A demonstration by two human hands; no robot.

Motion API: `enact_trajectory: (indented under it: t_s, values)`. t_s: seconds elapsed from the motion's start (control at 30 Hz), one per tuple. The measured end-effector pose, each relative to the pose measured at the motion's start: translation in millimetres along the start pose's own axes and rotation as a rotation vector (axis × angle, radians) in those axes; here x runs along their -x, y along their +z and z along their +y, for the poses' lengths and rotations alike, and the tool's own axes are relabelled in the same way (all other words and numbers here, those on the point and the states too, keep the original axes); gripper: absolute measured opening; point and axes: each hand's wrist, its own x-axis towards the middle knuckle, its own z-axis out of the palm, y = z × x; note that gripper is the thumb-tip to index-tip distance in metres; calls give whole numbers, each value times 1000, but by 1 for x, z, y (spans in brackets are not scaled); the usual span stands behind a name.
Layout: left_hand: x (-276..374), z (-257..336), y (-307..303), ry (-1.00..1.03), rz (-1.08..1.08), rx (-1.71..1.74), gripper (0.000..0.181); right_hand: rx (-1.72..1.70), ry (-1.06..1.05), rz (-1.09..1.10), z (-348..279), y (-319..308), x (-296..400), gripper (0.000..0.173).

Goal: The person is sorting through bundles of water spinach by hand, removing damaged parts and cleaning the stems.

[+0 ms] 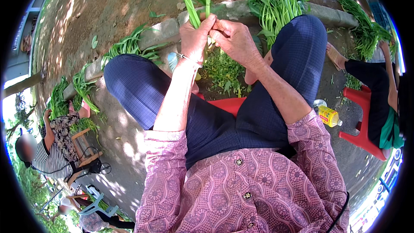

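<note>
My left hand (pixel 194 37) grips several green stems (pixel 190 5), which look like water spinach and stick up past the thumb. A thicker cut stem (pixel 207 0) stands upright beside them. Close against the left thumb, my right hand (pixel 236 40) has its thumb and fingers pinched at the stems; the exact spot between the fingertips is partly hidden. Below both hands, a heap of loose leaves and short pieces (pixel 224 68) lies on the ground between my feet. Beyond my right knee, a large bundle of long leafy stems (pixel 278 3) rests over the stone kerb.
Leafy stems (pixel 129 45) lie by my left knee along the kerb (pixel 161 32). I sit on a red stool (pixel 229 105). A yellow-labelled bottle (pixel 328 116) lies to the right, near a person on a red plastic stool (pixel 364 113). Another person (pixel 58 149) sits at left among greens.
</note>
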Motion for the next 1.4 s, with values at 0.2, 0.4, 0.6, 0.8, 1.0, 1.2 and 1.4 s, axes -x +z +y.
enact_trajectory:
  t_s: [0.2, 0.4, 0.6, 0.8, 1.0, 1.2, 1.4]
  values:
    - [6, 2, 6, -46, -18, -73, 15, -33, 83, -13, 1, -2, -1, 22]
    - [5, 3, 6, -31, -41, -122, 17, -81, 36, -61, 6, 1, 0, 23]
    - [2, -4, 0, 14, -58, -159, 18, -18, 93, -169, 7, -1, 0, 19]
    - [0, -7, 1, 81, -28, -311, 13, 281, -41, -135, 5, -10, 1, 15]
    - [4, -8, -2, -57, -44, -568, 15, 77, 141, 151, 0, -37, -13, 16]
    - [13, -23, 7, 205, -151, -760, 13, -201, 52, 310, -6, -55, -28, 29]
    - [23, -21, 14, 265, -215, -948, 20, -205, 197, 347, -7, -61, -27, 30]
